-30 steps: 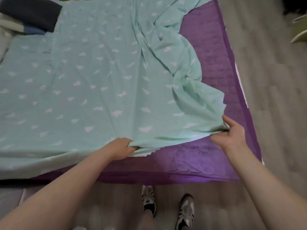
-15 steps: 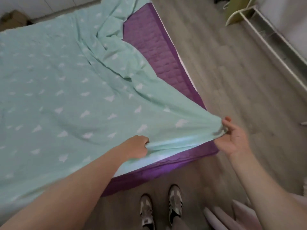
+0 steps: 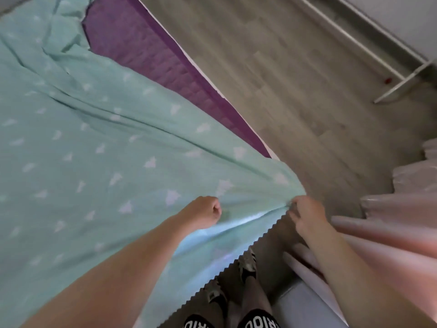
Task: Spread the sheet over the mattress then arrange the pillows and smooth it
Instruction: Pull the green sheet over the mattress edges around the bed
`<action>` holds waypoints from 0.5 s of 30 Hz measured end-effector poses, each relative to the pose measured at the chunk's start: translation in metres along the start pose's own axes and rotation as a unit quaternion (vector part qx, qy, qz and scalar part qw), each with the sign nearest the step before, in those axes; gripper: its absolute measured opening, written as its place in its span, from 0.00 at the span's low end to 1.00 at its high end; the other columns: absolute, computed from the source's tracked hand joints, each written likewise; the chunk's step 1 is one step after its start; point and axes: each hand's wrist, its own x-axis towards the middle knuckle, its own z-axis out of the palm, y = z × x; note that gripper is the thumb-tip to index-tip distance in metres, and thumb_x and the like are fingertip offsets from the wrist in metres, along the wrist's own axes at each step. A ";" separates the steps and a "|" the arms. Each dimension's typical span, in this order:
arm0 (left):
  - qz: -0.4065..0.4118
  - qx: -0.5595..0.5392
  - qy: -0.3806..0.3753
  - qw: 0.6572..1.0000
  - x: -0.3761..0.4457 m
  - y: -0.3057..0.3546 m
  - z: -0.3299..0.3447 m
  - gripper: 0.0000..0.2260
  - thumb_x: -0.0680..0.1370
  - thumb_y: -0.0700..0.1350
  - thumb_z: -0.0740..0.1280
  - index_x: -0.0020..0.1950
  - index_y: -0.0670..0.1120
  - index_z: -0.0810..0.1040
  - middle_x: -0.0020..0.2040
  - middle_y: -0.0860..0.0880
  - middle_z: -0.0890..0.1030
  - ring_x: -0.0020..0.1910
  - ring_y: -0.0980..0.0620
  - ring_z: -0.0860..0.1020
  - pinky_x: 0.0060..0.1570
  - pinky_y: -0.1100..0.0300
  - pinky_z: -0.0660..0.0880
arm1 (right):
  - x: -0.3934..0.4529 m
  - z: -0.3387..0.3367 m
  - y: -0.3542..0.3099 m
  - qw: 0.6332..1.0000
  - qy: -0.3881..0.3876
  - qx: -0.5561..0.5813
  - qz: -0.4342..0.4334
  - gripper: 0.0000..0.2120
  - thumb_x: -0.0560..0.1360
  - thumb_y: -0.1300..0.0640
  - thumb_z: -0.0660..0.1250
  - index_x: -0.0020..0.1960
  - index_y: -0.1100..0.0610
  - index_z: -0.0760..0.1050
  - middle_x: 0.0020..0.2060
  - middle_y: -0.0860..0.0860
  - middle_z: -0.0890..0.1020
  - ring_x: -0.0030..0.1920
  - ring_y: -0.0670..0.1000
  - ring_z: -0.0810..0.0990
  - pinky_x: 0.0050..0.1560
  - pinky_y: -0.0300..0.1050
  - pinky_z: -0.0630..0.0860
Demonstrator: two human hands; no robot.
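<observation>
The sheet (image 3: pixel 99 147) is a pale mint green, printed all over with small white triangle-like shapes, and its near edge is cut in a zigzag. It lies across most of the mattress (image 3: pixel 151 50), which is purple and quilted, and leaves a long strip of that purple bare along the right side and toward the far corner. Near the top the cloth is bunched and folded back on itself. Long creases run from the middle of the bed toward the near right corner, where the fabric is drawn taut and lifted off the bed, hanging over the floor (image 3: pixel 295 67).

The left hand (image 3: pixel 203 215) is curled into a fist on the sheet close to its near edge, gripping the cloth. The right hand (image 3: pixel 305 215) pinches the gathered corner of the sheet, just past the mattress corner, fingers bent around the bunched fabric. Both forearms reach in from below.

Under the raised edge, two shoes (image 3: pixel 246 263) stand on the grey wood-look floor. Pink pleated fabric (image 3: pixel 390 223) lies at the right.
</observation>
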 end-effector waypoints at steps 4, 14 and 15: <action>0.005 -0.010 -0.004 1.000 0.004 0.002 0.010 0.09 0.79 0.43 0.58 0.47 0.49 0.78 0.45 0.49 0.81 0.44 0.50 0.78 0.46 0.60 0.74 | 0.003 -0.003 0.027 0.992 -0.042 -0.083 0.084 0.13 0.74 0.67 0.64 0.58 0.59 0.70 0.52 0.57 0.71 0.50 0.58 0.73 0.59 0.56 0.71; -0.063 -0.063 0.006 0.996 0.001 -0.035 -0.009 0.11 0.76 0.43 0.56 0.46 0.43 0.77 0.43 0.43 0.81 0.37 0.47 0.75 0.37 0.55 0.71 | -0.011 0.049 0.042 0.986 -0.067 -0.149 0.037 0.16 0.75 0.68 0.60 0.63 0.65 0.71 0.47 0.58 0.73 0.44 0.56 0.70 0.63 0.55 0.76; -0.067 -0.073 0.011 0.995 0.004 -0.042 -0.016 0.11 0.75 0.44 0.56 0.47 0.42 0.77 0.44 0.43 0.82 0.37 0.47 0.76 0.37 0.54 0.72 | -0.012 0.061 0.039 0.985 -0.068 -0.156 0.025 0.14 0.75 0.69 0.60 0.60 0.65 0.72 0.46 0.58 0.73 0.43 0.56 0.71 0.63 0.57 0.76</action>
